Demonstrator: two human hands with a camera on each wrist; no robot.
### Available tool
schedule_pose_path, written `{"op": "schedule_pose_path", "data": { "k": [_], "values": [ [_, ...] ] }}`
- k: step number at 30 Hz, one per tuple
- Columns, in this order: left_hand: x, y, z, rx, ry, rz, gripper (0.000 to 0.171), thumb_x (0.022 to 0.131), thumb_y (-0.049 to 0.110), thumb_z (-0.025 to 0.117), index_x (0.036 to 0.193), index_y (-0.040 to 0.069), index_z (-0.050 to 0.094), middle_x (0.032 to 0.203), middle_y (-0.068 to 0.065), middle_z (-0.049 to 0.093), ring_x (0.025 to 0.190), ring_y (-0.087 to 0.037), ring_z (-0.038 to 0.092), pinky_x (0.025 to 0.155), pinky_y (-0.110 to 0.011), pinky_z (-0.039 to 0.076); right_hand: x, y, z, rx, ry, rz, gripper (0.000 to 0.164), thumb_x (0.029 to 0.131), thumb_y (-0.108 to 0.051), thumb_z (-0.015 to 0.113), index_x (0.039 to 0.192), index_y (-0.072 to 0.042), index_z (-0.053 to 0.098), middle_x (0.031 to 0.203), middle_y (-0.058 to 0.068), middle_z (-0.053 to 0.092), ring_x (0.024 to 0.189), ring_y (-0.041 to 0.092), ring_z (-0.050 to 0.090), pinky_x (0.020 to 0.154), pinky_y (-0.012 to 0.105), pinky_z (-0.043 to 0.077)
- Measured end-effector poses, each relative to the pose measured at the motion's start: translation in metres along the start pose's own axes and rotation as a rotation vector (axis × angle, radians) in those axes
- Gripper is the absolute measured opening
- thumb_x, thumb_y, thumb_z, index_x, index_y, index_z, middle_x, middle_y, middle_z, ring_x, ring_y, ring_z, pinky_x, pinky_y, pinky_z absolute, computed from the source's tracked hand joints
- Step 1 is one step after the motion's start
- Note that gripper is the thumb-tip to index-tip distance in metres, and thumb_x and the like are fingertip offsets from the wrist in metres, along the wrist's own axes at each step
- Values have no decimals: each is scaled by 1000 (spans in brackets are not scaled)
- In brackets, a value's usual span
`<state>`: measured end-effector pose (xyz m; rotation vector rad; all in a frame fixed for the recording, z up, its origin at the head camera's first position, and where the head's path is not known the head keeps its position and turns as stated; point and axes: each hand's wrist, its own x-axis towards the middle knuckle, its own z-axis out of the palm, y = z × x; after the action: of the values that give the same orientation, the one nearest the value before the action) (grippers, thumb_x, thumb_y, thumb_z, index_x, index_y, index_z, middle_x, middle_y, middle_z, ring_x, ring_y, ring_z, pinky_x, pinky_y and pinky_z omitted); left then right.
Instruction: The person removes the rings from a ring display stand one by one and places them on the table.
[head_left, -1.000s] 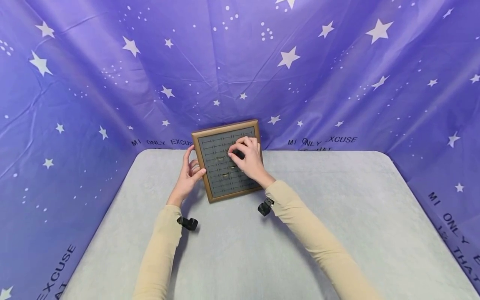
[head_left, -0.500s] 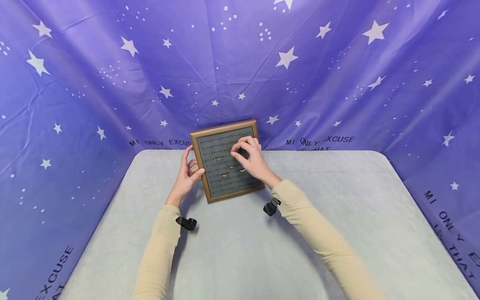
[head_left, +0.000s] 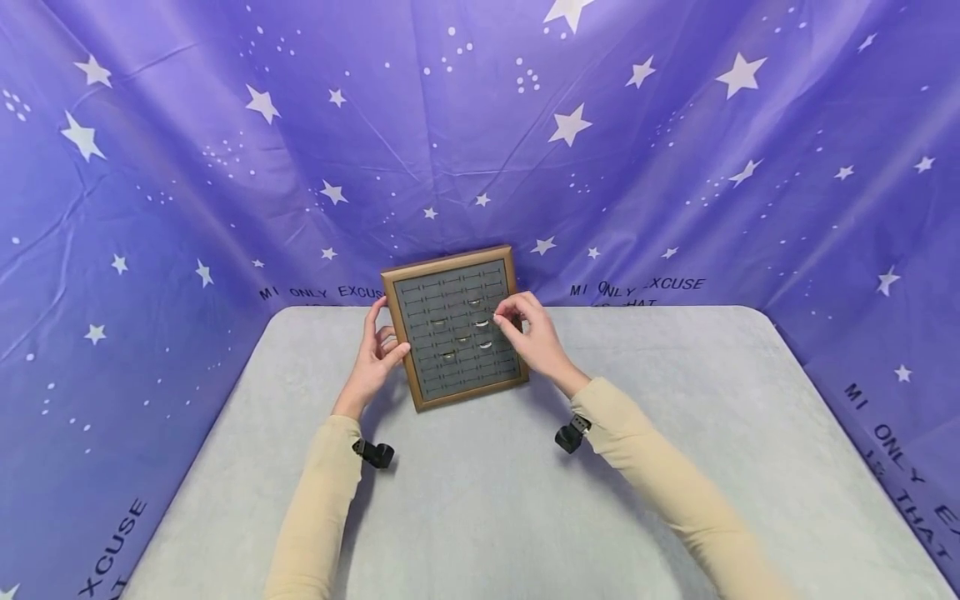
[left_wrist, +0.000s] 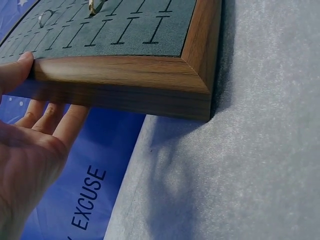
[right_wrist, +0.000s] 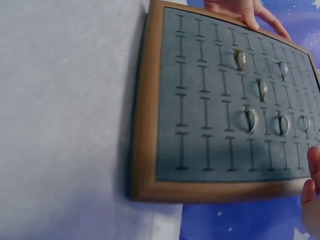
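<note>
A ring display tray (head_left: 512, 279) with a wooden frame and dark slotted padding leans up at the back of the table. My left hand (head_left: 371, 367) grips its left side, thumb on the front of the frame and fingers behind. My right hand (head_left: 536, 337) is just in front of the tray's right part, thumb and fingertips pinching a small ring (right_wrist: 318, 135), mostly cut off at the right wrist view's edge. Several rings sit in the slots, among them a gold ring (right_wrist: 240, 60), a silver ring (right_wrist: 252, 121) and a thin ring (right_wrist: 306, 125).
The tray's lower edge stands on a pale grey table (head_left: 465, 500). Close behind hangs a purple curtain (head_left: 435, 150) with white stars and lettering. A black camera (head_left: 572, 435) is strapped to the right wrist, another camera (head_left: 375, 454) to the left.
My right hand has moved right and slightly down from the tray's middle, uncovering rings in the slots behind it. My left hand keeps its grip on the frame.
</note>
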<state>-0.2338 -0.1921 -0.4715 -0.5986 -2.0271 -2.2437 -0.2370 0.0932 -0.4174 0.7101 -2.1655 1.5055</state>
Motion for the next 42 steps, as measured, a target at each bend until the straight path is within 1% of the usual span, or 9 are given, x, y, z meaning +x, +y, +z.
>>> {"op": "schedule_pose_path", "data": {
  "k": [6, 11, 14, 18, 24, 27, 31, 35, 42],
  "values": [
    [-1, -2, 0, 2, 12, -20, 85, 94, -6, 56, 155, 27, 8, 110, -8, 56, 89, -15, 64, 72, -29, 55, -13, -17, -16, -22, 5, 27, 4, 85, 11, 63, 88, 11, 60, 91, 26, 55, 84, 43, 53, 73, 37, 38],
    [-2, -3, 0, -14, 10, -8, 85, 94, -7, 55, 155, 28, 9, 110, -7, 55, 90, -14, 64, 71, -27, 55, -23, -9, -27, -32, 10, 62, 6, 85, 13, 63, 90, 13, 60, 91, 28, 55, 82, 45, 52, 73, 43, 38],
    [-3, -4, 0, -14, 11, -8, 85, 94, -8, 55, 155, 29, 10, 111, -8, 55, 91, -13, 63, 73, -27, 55, -29, -1, -33, -33, 9, 84, 7, 85, 14, 63, 91, 14, 60, 92, 29, 56, 81, 43, 52, 74, 51, 39],
    [-2, -3, 0, -7, 15, -20, 84, 94, -6, 56, 155, 31, 10, 112, -10, 53, 89, -13, 63, 73, -27, 55, -37, 18, -41, -48, 2, 112, 7, 86, 13, 62, 92, 14, 60, 94, 30, 56, 81, 40, 52, 76, 57, 38],
    [-2, -3, 1, -13, 5, -19, 84, 94, -4, 57, 155, 32, 10, 113, -10, 53, 90, -14, 63, 73, -27, 55, -55, 73, -55, -114, -3, 102, 7, 86, 9, 65, 91, 6, 63, 94, 22, 58, 80, 34, 52, 73, 50, 38],
    [-1, -3, 1, -15, -4, -18, 84, 95, -5, 55, 155, 33, 9, 114, -10, 54, 92, -15, 63, 74, -29, 55, -64, 81, -65, -137, -34, 77, 9, 85, 9, 67, 90, 3, 64, 92, 17, 58, 78, 28, 52, 71, 47, 42],
    [-1, -3, 1, -17, -11, -19, 84, 95, -5, 55, 155, 31, 8, 114, -9, 55, 93, -15, 64, 73, -29, 55, -76, 87, -80, -149, -81, 67, 7, 86, 8, 67, 89, 2, 63, 91, 14, 59, 77, 23, 52, 69, 34, 45],
    [0, -2, 1, -13, -7, -23, 84, 95, -5, 55, 155, 31, 8, 113, -8, 54, 91, -14, 63, 73, -27, 55, -83, 95, -94, -185, -89, 82, 8, 85, 8, 67, 88, 1, 63, 90, 11, 58, 77, 20, 52, 68, 22, 43],
    [-1, 0, 1, -15, -4, -14, 85, 95, -6, 55, 155, 31, 8, 113, -10, 53, 90, -14, 62, 73, -26, 54, -90, 102, -112, -259, -99, 93, 11, 84, 10, 68, 88, 1, 63, 88, 11, 57, 74, 20, 53, 65, 22, 45]
  ]
}}
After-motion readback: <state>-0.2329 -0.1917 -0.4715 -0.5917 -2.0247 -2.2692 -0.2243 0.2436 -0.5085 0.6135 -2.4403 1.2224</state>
